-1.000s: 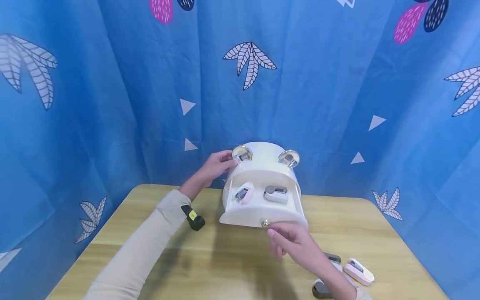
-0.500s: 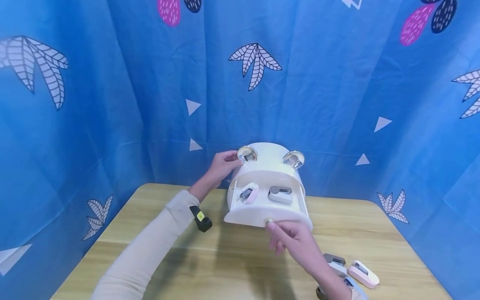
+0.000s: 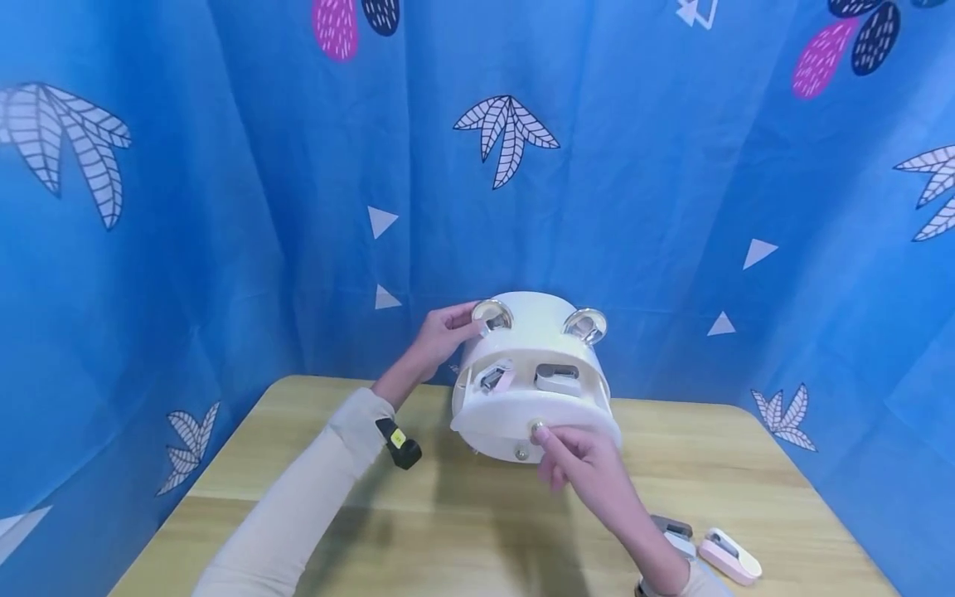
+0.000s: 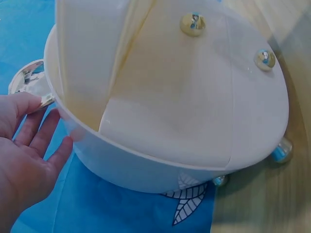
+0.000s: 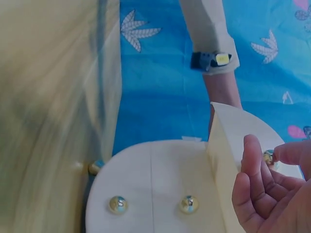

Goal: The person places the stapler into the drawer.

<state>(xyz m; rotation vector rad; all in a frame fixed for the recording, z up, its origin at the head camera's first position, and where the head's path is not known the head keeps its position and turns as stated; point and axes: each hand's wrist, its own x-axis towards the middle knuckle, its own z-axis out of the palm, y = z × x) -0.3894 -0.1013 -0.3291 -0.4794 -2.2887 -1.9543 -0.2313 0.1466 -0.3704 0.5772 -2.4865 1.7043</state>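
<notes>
A white rounded drawer box [image 3: 533, 315] with two gold ears stands at the back of the table. Its top drawer [image 3: 496, 413] is partly out and holds a pink-and-white mini stapler [image 3: 496, 377] and a grey-and-white mini stapler [image 3: 558, 380]. My left hand [image 3: 438, 338] pinches the left gold ear [image 4: 33, 80] between thumb and fingers, at the box's side. At the drawer front, my right hand [image 3: 589, 468] pinches the gold knob [image 5: 268, 156] with thumb and forefinger, its other fingers curled loosely. Two lower gold knobs [image 5: 188, 204] show below the drawer.
On the table [image 3: 418, 531] at front right lie a pink-and-white mini stapler [image 3: 731, 555] and a grey one [image 3: 675, 535], with another mostly hidden by the right forearm. A blue patterned curtain [image 3: 642, 207] hangs close behind the box.
My right thumb and forefinger have taken hold of the knob. The top drawer has slid partway into the box, and a lower knob now shows in the head view. My left hand keeps its place.
</notes>
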